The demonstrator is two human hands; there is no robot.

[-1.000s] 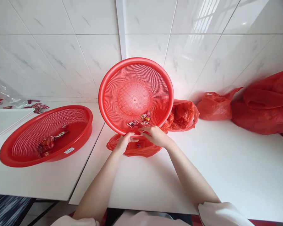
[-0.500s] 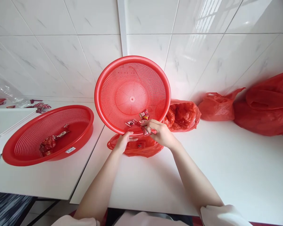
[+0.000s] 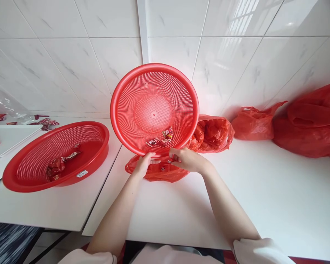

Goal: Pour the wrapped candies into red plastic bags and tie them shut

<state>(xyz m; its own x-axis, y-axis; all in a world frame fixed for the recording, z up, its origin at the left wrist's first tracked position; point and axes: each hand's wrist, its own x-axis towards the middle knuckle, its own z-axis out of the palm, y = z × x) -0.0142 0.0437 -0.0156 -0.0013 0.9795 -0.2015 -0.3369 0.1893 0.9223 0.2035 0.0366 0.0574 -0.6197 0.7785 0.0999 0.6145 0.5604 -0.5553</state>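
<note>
A red perforated plastic basket (image 3: 154,86) is tilted up on its side, its inside facing me. Several wrapped candies (image 3: 164,140) lie low on its inner wall. My left hand (image 3: 145,164) grips the lower rim, thumb on top and fingers reaching beneath. Under that rim, a red plastic bag (image 3: 162,176) lies spread with its mouth open, a red wrapper in it. My right hand (image 3: 187,158) is over the bag's right part, just below the rim, its fingers curled together. Whatever they hold is mostly hidden.
To the left stands another red basket (image 3: 95,146) with several wrapped pieces inside. Beyond it are a white tray (image 3: 13,137) and a clear plastic bottle (image 3: 12,110). Red bags (image 3: 214,134) line the tiled wall at right. A seam separates the two white tables.
My right hand has drawn a candy from the basket's lower wall down over the bag. My left hand and the basket have stayed about where they were.
</note>
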